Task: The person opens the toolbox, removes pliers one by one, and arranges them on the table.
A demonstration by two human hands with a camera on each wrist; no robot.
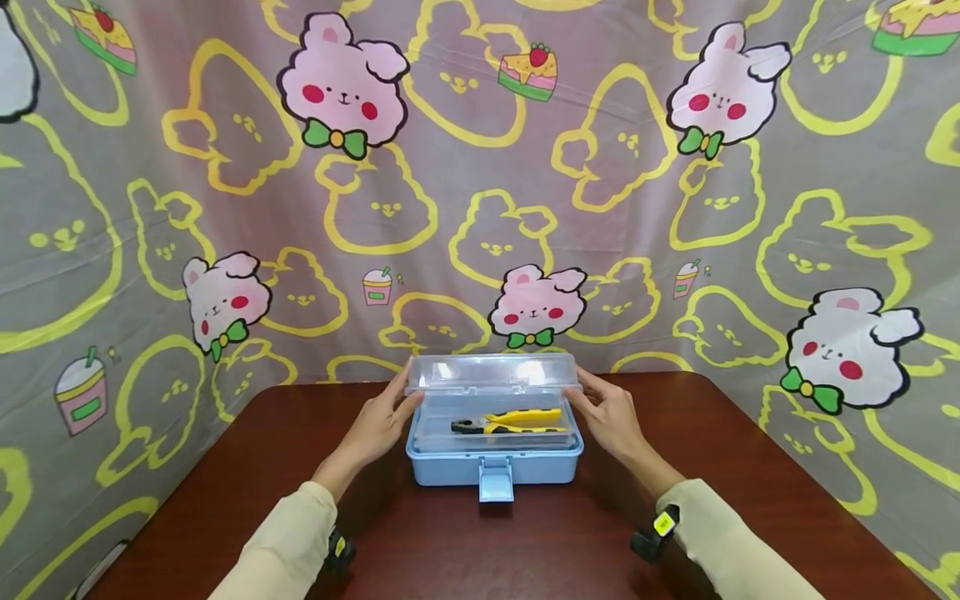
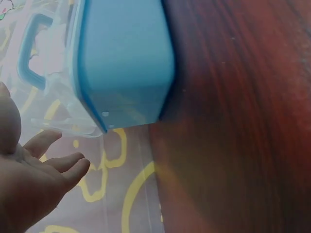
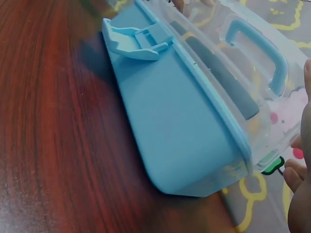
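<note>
Holding the clear lid [image 1: 491, 372] by its two ends, you have both hands at the far part of the brown tabletop [image 1: 480, 550]. Your left hand [image 1: 375, 425] grips the lid's left end, thumb on the near side and the other fingers reaching toward the far side, with only a narrow gap between them; your right hand [image 1: 615, 421] grips the right end in much the same way. In the left wrist view some of your left fingers are slightly bent and spread near the lid's corner; how firmly either hand presses, you cannot tell. Between your hands, the light blue toolbox [image 1: 450, 471] stands on the tabletop with its long side facing you. Its latch [image 1: 496, 481] juts out undone at the middle of the near side. Inside the toolbox lie the pliers [image 1: 525, 416], yellow handles to the right and dark head to the left, somewhat blurred by the clear plastic. The right wrist view shows a light blue carrying handle [image 3: 265, 46] on the lid. Pale sleeves [image 1: 285, 533] cover your forearms. Beyond the far edge and along both sides hangs a grey cloth [image 1: 480, 171] printed with yellow outlines and rabbit heads wearing green bows.
</note>
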